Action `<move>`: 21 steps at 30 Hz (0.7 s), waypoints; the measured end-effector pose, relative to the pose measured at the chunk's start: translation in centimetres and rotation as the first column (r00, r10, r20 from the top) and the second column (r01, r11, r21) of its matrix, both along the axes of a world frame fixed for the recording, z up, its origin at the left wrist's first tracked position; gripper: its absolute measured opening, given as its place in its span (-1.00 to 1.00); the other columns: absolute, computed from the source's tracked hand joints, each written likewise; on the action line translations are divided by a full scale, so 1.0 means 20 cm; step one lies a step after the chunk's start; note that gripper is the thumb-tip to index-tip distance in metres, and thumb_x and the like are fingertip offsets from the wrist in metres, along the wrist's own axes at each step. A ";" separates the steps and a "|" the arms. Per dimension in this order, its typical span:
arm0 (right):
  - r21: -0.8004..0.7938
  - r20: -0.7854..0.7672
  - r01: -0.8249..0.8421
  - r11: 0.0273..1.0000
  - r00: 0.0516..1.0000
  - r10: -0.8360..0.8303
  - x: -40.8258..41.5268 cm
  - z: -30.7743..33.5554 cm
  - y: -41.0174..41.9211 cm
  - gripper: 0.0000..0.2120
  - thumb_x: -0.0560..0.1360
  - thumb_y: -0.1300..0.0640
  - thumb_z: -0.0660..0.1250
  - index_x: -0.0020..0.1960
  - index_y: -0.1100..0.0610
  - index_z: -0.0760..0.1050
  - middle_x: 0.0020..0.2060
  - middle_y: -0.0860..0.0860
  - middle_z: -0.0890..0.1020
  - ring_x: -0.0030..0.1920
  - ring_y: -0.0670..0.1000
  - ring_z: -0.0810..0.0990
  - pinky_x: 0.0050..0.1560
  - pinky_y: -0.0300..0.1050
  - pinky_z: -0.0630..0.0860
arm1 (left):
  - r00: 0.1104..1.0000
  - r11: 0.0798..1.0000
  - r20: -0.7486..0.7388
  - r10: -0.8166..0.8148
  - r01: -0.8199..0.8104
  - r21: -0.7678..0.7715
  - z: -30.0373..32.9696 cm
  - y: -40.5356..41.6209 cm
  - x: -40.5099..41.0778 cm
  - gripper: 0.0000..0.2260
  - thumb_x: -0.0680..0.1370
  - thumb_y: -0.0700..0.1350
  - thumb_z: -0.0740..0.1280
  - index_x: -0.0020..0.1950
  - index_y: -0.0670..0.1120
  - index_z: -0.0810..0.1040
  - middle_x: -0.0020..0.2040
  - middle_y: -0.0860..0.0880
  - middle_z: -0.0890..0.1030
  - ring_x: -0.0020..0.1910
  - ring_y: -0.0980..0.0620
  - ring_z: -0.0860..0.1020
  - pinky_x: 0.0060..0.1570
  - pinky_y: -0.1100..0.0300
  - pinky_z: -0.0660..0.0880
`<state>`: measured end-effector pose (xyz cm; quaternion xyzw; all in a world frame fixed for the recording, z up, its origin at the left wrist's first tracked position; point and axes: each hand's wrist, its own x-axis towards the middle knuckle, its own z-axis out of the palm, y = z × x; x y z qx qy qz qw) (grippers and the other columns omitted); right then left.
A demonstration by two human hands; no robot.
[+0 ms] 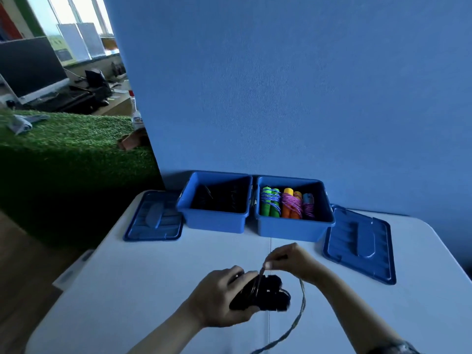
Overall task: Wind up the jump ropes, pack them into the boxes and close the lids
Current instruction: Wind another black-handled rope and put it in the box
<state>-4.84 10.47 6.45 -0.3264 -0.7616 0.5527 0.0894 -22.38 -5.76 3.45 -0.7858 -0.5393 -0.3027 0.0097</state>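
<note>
A pale, smooth bench (127, 290) with a seam down its middle stands against a tall blue partition wall (281, 85). Over its near part, the left hand (219, 297) grips the black handles of a jump rope (263, 295), fingers curled round them. The right hand (293, 259) pinches the grey-blue cord (301, 302) just above the handles; the rest of the cord loops down toward the near edge.

At the back, two open blue plastic boxes sit side by side, touching. The left box (214, 223) holds dark contents, hard to make out. The right box (293, 231) holds wound ropes with green, orange and blue handles (286, 203). A blue lid (153, 218) lies flat beside each box, the other lid (360, 244) at the right.

Left of the partition: green artificial turf (63, 149), a dark monitor (28, 67) and bright windows (76, 11).
</note>
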 end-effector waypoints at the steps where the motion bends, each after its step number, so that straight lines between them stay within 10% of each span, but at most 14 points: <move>1: -0.033 -0.011 0.023 0.999 1.000 -0.023 0.01 -0.01 0.00 -0.95 0.36 0.14 0.51 -0.26 0.00 0.69 -0.36 -0.07 0.68 -0.33 -0.17 0.53 -0.23 -0.29 0.45 | 1.000 1.000 0.011 0.007 -0.007 0.012 0.00 0.00 0.01 -0.51 0.49 0.15 0.38 0.31 -0.08 0.45 -0.07 -0.06 0.56 -0.30 0.03 0.50 -0.36 0.21 0.48; 9: -0.320 -0.236 0.239 0.917 0.917 -0.321 -0.07 -0.06 -0.09 -0.79 0.42 0.47 0.24 -0.27 0.27 0.58 -0.33 0.12 0.61 -0.26 0.03 0.57 -0.16 -0.15 0.55 | 0.918 0.941 0.216 0.332 -0.339 -0.007 0.07 0.12 0.04 -0.60 0.50 0.11 0.27 0.31 0.03 0.40 -0.06 0.03 0.56 -0.22 0.05 0.59 -0.34 0.17 0.56; 15: -0.123 -0.123 0.480 0.869 0.861 -0.493 -0.21 -0.11 -0.19 -0.83 0.60 0.21 0.16 -0.03 0.00 0.48 -0.35 0.00 0.54 -0.52 -0.07 0.44 -0.53 -0.25 0.39 | 0.776 0.814 0.303 0.553 -0.581 0.003 0.14 0.24 0.07 -0.55 0.52 0.15 0.19 0.33 -0.05 0.47 -0.04 -0.02 0.55 -0.19 -0.01 0.58 -0.36 0.18 0.50; 19: -0.068 -0.044 0.443 0.894 0.894 -0.447 -0.24 -0.14 -0.31 -0.86 0.59 0.14 0.19 -0.02 0.13 0.51 -0.46 -0.05 0.46 -0.52 -0.13 0.38 -0.46 -0.28 0.32 | 0.505 0.620 0.430 0.748 -0.764 -0.180 0.19 0.37 0.02 -0.50 0.57 0.15 0.21 0.43 -0.08 0.40 0.08 -0.13 0.53 -0.07 -0.20 0.59 -0.25 0.05 0.49; 21: 0.013 -0.017 0.430 0.903 0.903 -0.430 -0.27 -0.12 -0.36 -0.87 0.59 0.12 0.16 -0.04 0.10 0.48 -0.44 -0.06 0.51 -0.48 -0.10 0.43 -0.41 -0.22 0.37 | 0.529 0.619 0.364 0.767 -0.761 -0.197 0.17 0.39 0.01 -0.47 0.57 0.19 0.15 0.43 -0.09 0.39 0.04 -0.16 0.51 -0.15 -0.24 0.58 -0.31 0.07 0.46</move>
